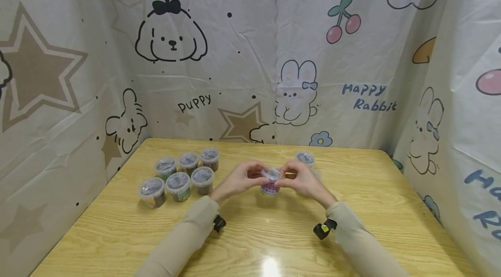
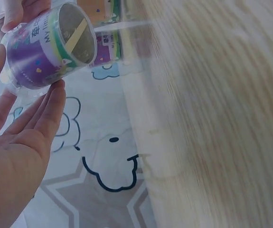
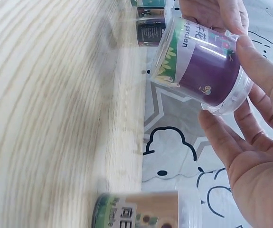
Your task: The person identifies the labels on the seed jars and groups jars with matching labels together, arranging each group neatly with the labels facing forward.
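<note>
A small clear plastic tub point(image 1: 270, 188) with a purple label is held up between my two hands over the middle of the table. My left hand point(image 1: 246, 177) grips it near the lid from the left, and my right hand point(image 1: 303, 178) pinches the lid's edge from the right. In the left wrist view the tub point(image 2: 34, 59) is off the tabletop, and dark grainy stuff and a pale strip show through its base. Fingers of both hands surround the lidded end of the tub point(image 3: 210, 71) in the right wrist view.
Several similar lidded tubs point(image 1: 178, 186) stand grouped on the left of the wooden table point(image 1: 372, 207). Behind my right hand stands another tub point(image 1: 305, 158), with one more partly hidden beside it. A printed cloth point(image 1: 242, 51) hangs around the back and sides.
</note>
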Demonstrator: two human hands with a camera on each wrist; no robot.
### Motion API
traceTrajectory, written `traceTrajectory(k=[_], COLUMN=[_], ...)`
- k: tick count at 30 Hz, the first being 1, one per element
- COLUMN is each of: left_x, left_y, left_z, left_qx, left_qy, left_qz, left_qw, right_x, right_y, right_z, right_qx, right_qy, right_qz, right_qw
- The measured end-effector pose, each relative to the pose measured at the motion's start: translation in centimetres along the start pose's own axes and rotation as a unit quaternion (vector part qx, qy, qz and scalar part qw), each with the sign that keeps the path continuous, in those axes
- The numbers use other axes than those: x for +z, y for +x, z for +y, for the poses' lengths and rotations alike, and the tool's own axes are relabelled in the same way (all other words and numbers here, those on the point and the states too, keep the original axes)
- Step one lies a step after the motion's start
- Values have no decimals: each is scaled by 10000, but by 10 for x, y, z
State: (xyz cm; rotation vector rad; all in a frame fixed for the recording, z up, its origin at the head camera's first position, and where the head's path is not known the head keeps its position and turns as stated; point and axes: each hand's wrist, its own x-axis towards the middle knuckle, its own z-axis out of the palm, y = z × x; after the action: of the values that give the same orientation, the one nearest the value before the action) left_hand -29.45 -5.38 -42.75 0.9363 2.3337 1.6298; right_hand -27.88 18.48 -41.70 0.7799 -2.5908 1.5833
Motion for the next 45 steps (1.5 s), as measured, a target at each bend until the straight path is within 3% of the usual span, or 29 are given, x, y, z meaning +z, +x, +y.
traceTrajectory(k=[11, 17, 21, 28, 35, 45], left_x=[21, 36, 45, 56, 64, 75], left_y=[2, 1, 2, 7, 11, 15], left_z=[3, 7, 9, 12, 18, 26], left_qx=[87, -169, -163, 5, -7, 219], left_qy=[-168, 48, 202, 218, 603, 1102], left_qz=[280, 298, 270, 115, -186, -661], left_qw=[9994, 9994, 9993, 9997, 9980, 9915], right_x=[-12, -22, -29, -42, -54, -66], right_y=[-14, -27, -33, -43, -51, -62], right_z=[3, 7, 11, 13, 17, 20], right_qx=[-120, -15, 33, 114, 60, 87], right_qy=[-40, -12, -33, -327, -680, -862], right_qz=[23, -186, -356, -514, -818, -1031], right_qw=[9999, 9998, 9994, 9981, 9943, 9909])
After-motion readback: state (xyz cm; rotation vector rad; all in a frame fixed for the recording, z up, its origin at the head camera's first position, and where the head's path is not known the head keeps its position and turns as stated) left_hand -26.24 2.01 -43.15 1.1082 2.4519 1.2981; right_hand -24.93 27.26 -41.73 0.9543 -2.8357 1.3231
